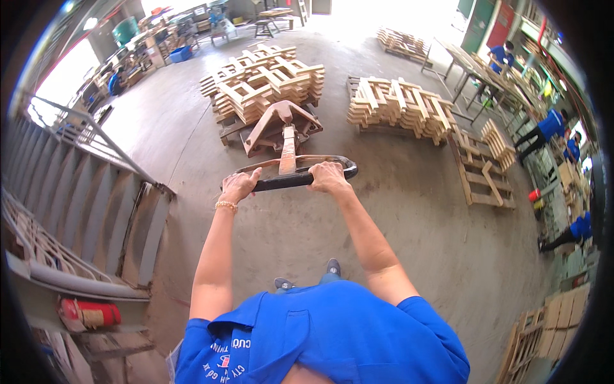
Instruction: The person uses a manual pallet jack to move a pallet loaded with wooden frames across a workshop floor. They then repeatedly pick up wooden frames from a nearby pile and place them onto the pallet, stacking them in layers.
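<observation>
Both my arms reach forward to the looped handle (286, 181) of a pallet jack, its grip bar black. My left hand (239, 185) is wrapped round the left end of the bar, a beaded bracelet on its wrist. Round the right part of the bar my right hand (329, 177) is closed. Beyond the handle stands the rusty orange-brown body of the pallet jack (279, 121). It sits against a pallet stacked with pale wooden frames (262, 80); the forks are hidden beneath the load.
More stacked wooden frames (400, 105) stand on a pallet at right, beside a pallet (483, 179) with a few pieces. Metal stairs (83, 198) with a railing rise at left, above a red fire extinguisher (89, 313). Several people in blue work along benches (473, 67) at right.
</observation>
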Demonstrator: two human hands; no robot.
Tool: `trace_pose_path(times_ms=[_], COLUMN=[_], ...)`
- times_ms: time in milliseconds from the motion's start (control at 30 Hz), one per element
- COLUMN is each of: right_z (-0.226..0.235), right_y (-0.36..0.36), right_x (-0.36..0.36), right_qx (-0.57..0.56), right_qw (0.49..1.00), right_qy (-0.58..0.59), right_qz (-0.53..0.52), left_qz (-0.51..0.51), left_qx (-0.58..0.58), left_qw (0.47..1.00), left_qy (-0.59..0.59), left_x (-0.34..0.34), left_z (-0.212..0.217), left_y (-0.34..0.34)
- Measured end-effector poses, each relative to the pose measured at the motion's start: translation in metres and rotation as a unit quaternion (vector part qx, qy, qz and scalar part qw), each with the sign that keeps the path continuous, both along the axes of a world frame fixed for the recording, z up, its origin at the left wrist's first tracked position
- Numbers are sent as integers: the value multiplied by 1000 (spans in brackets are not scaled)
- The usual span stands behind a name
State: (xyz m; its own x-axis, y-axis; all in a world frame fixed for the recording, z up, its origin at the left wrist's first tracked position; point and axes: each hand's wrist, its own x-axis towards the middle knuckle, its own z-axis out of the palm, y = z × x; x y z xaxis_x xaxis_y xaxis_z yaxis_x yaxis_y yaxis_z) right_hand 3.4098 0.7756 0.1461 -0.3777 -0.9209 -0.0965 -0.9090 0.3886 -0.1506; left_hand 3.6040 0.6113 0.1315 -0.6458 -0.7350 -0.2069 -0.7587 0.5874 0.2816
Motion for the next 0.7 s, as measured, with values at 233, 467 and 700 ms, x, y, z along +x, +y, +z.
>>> trace_pose_path(times_ms=[233,467,700], right_z=[-7,-30,-36], right_y=[20,45,68], right_x=[-39,-53,-54], right_qx=[5,23,20], right_qw=[999,998,996], right_qy=[36,38,52], right_qz=[23,47,65], left_qz=[25,59,73], left_qx=[-19,-39,-46], left_qw=[999,997,995], left_qy=[33,40,56], left_x=[-30,-37,-32], left_z=[-10,-33,-31], left_y=[39,83,116])
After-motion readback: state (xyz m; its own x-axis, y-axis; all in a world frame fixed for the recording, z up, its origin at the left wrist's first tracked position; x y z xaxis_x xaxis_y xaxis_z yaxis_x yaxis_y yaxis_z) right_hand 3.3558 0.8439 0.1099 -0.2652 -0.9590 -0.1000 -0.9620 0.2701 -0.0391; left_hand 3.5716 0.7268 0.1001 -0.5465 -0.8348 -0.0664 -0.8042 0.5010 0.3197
